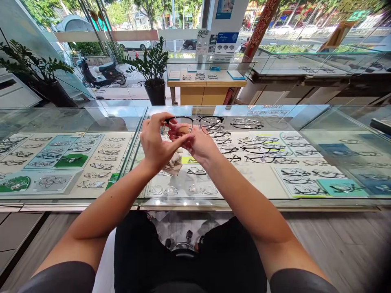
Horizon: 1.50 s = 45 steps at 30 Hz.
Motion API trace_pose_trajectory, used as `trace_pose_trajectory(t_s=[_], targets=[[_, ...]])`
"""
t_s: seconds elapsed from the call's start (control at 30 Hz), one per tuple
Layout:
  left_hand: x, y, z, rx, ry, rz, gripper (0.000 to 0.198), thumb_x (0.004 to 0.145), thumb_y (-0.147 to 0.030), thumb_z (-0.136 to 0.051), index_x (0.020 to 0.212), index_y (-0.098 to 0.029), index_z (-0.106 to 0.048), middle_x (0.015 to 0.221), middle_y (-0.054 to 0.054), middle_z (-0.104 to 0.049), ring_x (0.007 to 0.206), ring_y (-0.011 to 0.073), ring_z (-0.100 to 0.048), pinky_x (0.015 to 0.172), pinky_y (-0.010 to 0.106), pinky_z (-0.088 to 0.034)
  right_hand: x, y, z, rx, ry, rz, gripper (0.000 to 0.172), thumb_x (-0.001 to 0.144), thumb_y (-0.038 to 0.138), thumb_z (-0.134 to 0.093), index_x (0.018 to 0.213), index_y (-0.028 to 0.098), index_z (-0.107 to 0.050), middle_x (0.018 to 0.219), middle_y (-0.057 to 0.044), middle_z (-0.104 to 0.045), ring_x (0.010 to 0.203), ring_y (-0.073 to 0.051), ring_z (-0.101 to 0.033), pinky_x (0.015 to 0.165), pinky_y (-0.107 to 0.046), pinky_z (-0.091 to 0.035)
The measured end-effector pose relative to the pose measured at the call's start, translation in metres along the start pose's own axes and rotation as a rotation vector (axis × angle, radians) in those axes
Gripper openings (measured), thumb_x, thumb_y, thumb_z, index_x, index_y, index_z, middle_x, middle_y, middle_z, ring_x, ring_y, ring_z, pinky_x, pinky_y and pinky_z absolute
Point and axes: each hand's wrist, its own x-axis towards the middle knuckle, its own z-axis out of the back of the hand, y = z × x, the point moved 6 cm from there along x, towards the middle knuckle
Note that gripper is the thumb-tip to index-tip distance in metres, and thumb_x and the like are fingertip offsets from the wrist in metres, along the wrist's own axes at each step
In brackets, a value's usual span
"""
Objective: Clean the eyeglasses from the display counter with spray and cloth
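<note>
Above the glass counter, a pair of black-rimmed eyeglasses (pixel 196 121) is held up with its lenses facing me. My left hand (pixel 157 140) pinches the left end of the frame between its fingers. My right hand (pixel 198 144) is behind the left lens, its palm turned up and its fingers partly seen through the lens. Its fingertips are close to my left thumb; what they hold, if anything, is hidden. Beneath the hands lies a crumpled beige cloth (pixel 173 165) near rows of displayed glasses (pixel 197 171).
The glass display counter (pixel 253 202) spans the view, with many glasses on its shelf. More glasses on the glass top (pixel 247 123) lie to the right. Beyond are a potted plant (pixel 155 92), a small wooden display table (pixel 210 83) and windows onto a street.
</note>
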Motion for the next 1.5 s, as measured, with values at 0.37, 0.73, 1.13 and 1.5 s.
trace_pose_trajectory(t_s=[0.37,0.73,1.13,1.5], targets=[[-0.003,0.001,-0.006,0.008,0.041,0.055,0.076,0.077,-0.083,-0.089,0.123,-0.026,-0.068,0.113,0.006,-0.078,0.103,0.0258,-0.076,0.099,0.043,-0.059,0.010,0.002,0.009,-0.037,-0.056,0.222,0.031,0.076,0.038,-0.098,0.087,0.024,-0.073,0.095,-0.003,-0.081,0.094,-0.022,-0.080,0.096,-0.043,-0.071],[-0.009,-0.004,-0.011,-0.090,0.042,0.120,0.067,0.085,-0.072,-0.090,0.128,-0.027,-0.065,0.118,0.006,-0.075,0.105,0.0234,-0.078,0.099,0.041,-0.063,0.018,0.004,0.017,-0.385,-0.053,0.488,0.037,0.091,0.059,-0.084,0.105,0.029,-0.066,0.101,-0.005,-0.077,0.096,-0.025,-0.076,0.086,-0.045,-0.067],[-0.010,-0.007,-0.012,-0.079,0.076,0.122,0.069,0.083,-0.076,-0.090,0.126,-0.027,-0.066,0.119,0.007,-0.076,0.106,0.0235,-0.077,0.099,0.040,-0.064,0.002,0.017,0.012,-0.687,-0.086,0.692,0.028,0.101,0.054,-0.074,0.109,0.028,-0.068,0.098,-0.003,-0.077,0.092,-0.022,-0.073,0.092,-0.040,-0.061],[-0.012,-0.010,-0.012,-0.083,0.075,0.101,0.067,0.085,-0.075,-0.088,0.127,-0.027,-0.066,0.121,0.008,-0.078,0.107,0.0243,-0.077,0.098,0.041,-0.065,0.005,0.017,0.014,-0.497,-0.075,0.561,0.041,0.088,0.064,-0.085,0.100,0.027,-0.069,0.090,-0.001,-0.076,0.083,-0.019,-0.073,0.083,-0.034,-0.061]])
